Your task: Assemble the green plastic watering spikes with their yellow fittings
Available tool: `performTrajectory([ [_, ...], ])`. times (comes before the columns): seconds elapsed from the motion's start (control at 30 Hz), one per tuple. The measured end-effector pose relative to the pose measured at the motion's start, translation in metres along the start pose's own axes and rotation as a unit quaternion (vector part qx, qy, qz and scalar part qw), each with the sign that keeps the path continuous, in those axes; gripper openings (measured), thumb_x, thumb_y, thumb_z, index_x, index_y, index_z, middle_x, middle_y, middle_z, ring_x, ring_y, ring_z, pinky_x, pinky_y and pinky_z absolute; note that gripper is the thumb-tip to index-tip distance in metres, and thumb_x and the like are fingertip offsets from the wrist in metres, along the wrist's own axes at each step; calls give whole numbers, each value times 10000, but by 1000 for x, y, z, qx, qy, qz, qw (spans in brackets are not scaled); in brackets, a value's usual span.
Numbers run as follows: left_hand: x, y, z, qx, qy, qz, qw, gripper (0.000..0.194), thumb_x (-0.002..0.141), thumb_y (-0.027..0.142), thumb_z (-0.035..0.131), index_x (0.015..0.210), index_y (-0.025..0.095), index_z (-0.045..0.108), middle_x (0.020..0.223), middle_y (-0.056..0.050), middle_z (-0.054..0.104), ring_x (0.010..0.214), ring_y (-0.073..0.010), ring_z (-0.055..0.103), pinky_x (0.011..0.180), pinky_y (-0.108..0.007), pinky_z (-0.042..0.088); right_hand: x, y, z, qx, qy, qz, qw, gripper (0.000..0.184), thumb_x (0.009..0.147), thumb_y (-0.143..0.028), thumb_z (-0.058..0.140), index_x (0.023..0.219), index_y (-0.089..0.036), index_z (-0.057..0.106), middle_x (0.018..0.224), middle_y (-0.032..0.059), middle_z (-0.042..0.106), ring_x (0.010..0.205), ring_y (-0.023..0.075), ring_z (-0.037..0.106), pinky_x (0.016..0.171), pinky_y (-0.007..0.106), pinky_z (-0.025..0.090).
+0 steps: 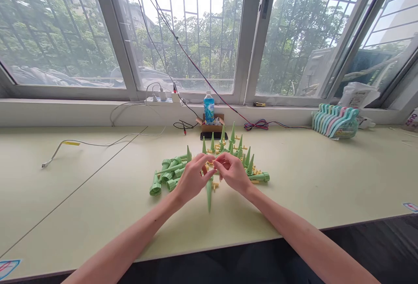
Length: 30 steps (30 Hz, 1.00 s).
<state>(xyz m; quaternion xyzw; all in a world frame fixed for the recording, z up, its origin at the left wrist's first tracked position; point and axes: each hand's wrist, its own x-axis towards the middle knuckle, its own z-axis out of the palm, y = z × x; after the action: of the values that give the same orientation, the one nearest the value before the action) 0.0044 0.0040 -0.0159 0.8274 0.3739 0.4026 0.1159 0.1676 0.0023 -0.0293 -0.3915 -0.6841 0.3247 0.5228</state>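
Observation:
My left hand (193, 176) and my right hand (232, 171) meet over the middle of the pale table (98, 197). Together they pinch a green cone spike (209, 194) that hangs point down between them, with a small yellow part (210, 163) at its top between my fingertips. Behind my hands stand several upright green cone spikes (232, 133). To the left lies a heap of green tube pieces (168, 173). Small yellow fittings (241, 148) are scattered among the cones.
A blue bottle (209, 107) stands in a small cardboard box (212, 126) by the window sill. A white cable (98, 143) trails across the left of the table. Red and black wires (257, 123) run along the back. A stack of pastel hangers (335, 120) sits far right.

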Motion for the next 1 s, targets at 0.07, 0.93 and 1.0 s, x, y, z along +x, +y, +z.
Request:
performTrajectory([
  [0.07, -1, -1, 1, 11, -8, -7, 1000, 263, 827, 275, 635, 1078, 237, 567, 1046, -25, 594, 566, -69, 547, 579, -231, 489, 0, -1, -1, -39, 22, -15, 999, 221, 894, -404, 518, 824, -197, 549, 736, 10, 623, 488, 109, 549, 465, 241, 447],
  [0.93, -2, -5, 3, 108, -101, -53, 988, 188, 899, 238, 441, 773, 202, 576, 784, -5, 644, 667, -155, 548, 632, -256, 385, -2, -7, -1, -120, 72, -52, 989, 173, 903, -331, 494, 827, -188, 554, 734, -13, 601, 469, 79, 442, 494, 227, 366],
  [1.0, -2, -4, 3, 101, -84, -54, 990, 199, 910, 235, 423, 806, 207, 591, 791, -7, 631, 676, -154, 545, 631, -254, 384, -2, -8, -1, -119, 67, -54, 989, 158, 898, -316, 494, 845, -185, 565, 749, -6, 607, 476, 81, 449, 500, 229, 374],
])
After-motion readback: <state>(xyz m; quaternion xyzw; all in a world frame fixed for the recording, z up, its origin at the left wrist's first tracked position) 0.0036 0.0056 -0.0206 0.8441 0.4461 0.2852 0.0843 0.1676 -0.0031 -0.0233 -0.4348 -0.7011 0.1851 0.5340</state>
